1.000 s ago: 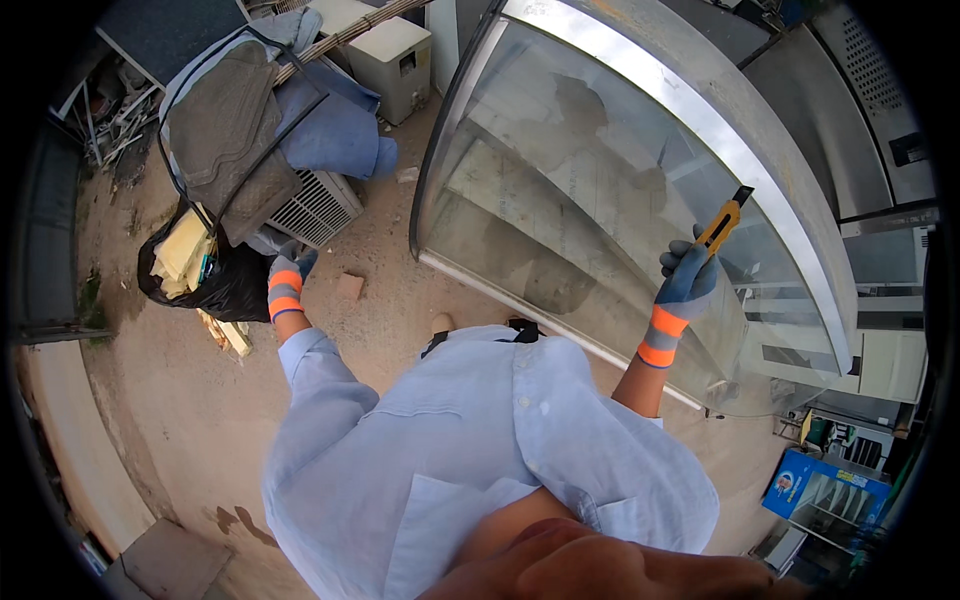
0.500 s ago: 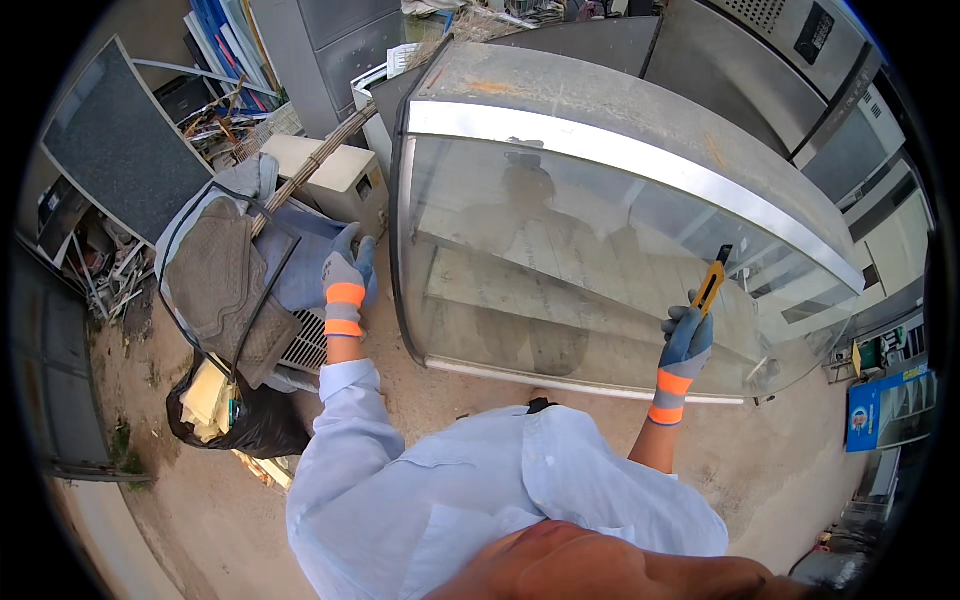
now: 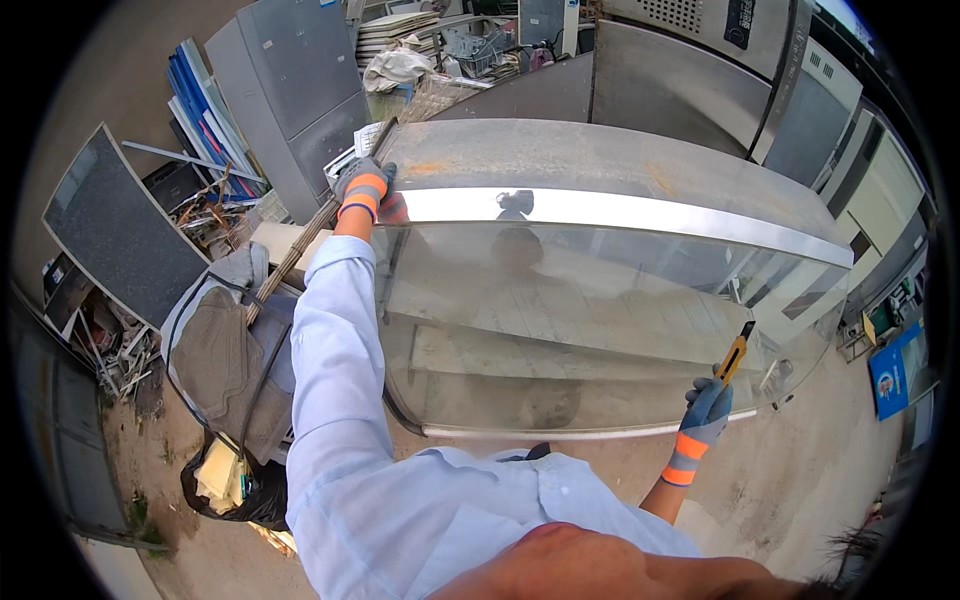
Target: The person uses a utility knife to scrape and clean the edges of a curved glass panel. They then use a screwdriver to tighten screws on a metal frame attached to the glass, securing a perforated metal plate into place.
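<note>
A large glass display case (image 3: 560, 335) with a dusty metal top and a curved clear front stands before me. My left hand (image 3: 362, 186), in a grey glove with orange bands, is on the case's upper left corner, fingers bent over its edge. Low at the right, in front of the glass, my right hand (image 3: 704, 412) wears a matching glove. It grips a yellow utility knife (image 3: 735, 358) whose dark tip points up, apart from the glass.
Left of the case are grey floor mats (image 3: 225, 345), a bundle of thin sticks (image 3: 295, 255) and a black bag (image 3: 262, 500) holding yellow pieces. A grey cabinet (image 3: 290, 90) rises behind them. Steel appliances (image 3: 690, 85) border the case's back, and a blue-fronted unit (image 3: 888, 385) is at far right.
My left hand has moved up from beside the mats onto the case's upper left corner. The right hand still holds the knife, now lower in view. The view has shifted.
</note>
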### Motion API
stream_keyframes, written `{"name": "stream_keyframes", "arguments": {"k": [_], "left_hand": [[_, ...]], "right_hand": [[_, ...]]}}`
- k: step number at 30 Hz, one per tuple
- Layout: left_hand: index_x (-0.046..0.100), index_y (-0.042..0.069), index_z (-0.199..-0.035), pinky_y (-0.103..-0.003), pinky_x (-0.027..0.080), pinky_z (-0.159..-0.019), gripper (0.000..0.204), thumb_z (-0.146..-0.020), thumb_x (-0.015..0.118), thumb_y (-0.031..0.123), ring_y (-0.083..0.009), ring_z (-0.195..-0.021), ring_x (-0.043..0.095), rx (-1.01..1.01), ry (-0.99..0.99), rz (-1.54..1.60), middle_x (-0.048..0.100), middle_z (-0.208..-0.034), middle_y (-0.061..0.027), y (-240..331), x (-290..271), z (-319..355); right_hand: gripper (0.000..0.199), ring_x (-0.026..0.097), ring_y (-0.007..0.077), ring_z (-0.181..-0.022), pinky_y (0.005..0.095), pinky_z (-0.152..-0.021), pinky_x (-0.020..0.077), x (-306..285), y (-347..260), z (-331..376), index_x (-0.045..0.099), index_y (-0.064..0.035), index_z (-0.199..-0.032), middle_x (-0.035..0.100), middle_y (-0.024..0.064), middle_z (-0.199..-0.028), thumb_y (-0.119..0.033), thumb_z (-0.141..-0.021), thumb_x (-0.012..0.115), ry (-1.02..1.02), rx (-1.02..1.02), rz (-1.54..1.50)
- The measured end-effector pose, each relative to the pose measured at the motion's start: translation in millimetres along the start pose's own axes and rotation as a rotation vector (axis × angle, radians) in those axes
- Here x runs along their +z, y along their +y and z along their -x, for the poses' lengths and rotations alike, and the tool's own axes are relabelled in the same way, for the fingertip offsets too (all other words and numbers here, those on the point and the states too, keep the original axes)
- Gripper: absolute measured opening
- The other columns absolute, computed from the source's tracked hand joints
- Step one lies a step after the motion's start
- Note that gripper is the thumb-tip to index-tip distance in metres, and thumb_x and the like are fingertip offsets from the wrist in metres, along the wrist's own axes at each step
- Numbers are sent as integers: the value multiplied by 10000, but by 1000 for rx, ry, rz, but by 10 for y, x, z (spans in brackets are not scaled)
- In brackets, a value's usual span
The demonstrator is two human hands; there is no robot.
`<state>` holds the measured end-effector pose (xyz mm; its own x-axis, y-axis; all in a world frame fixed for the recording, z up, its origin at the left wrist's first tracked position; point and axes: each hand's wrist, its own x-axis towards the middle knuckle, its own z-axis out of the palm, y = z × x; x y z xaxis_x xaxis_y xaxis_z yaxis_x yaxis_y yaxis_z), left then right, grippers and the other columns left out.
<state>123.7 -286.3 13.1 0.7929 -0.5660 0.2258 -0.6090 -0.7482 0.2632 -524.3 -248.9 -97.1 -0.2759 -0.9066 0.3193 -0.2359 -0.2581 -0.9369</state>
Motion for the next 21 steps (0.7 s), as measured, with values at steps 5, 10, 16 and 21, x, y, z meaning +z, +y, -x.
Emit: {"name": "stream_keyframes", "arguments": {"k": [5, 10, 16, 21], "left_hand": [[664, 41, -1153, -423, 483, -932, 455, -827, 660, 358, -332, -1118, 608, -75, -20, -106, 636, -1193, -181, 260, -27, -249], [591, 96, -1191, -370, 524, -745, 325, -909, 556, 254, -275, -899, 669, 226, 238, 31, 675, -1012, -141, 922, 478, -394], [572, 94, -1158, -246, 412, -564, 225, -969, 515, 201, -83, -639, 487, 620, -229, 936, 553, -758, -1, 2511, 361, 868], [530, 48, -1307, -231, 441, -602, 350, -972, 511, 151, -77, -656, 507, 775, -654, 1245, 609, -850, -7, 3045, 342, 2313]], "right_hand": [[333, 520, 61, -606, 211, -549, 410, -241, 139, -229, 563, -35, -1220, 596, 14, -781, -256, -1005, 438, 81, -1, 40], [304, 521, 64, -605, 212, -554, 418, -345, 248, -542, 573, -20, -1187, 598, 17, -776, -218, -1003, 433, 119, 5, 66], [271, 570, 123, -600, 273, -563, 458, -363, 320, -873, 586, 5, -1133, 616, 77, -744, -175, -985, 446, 93, -60, 118], [252, 580, 133, -572, 281, -532, 461, -543, 695, -1074, 584, 10, -1098, 624, 80, -722, -173, -981, 457, 127, -2, 80]]}}
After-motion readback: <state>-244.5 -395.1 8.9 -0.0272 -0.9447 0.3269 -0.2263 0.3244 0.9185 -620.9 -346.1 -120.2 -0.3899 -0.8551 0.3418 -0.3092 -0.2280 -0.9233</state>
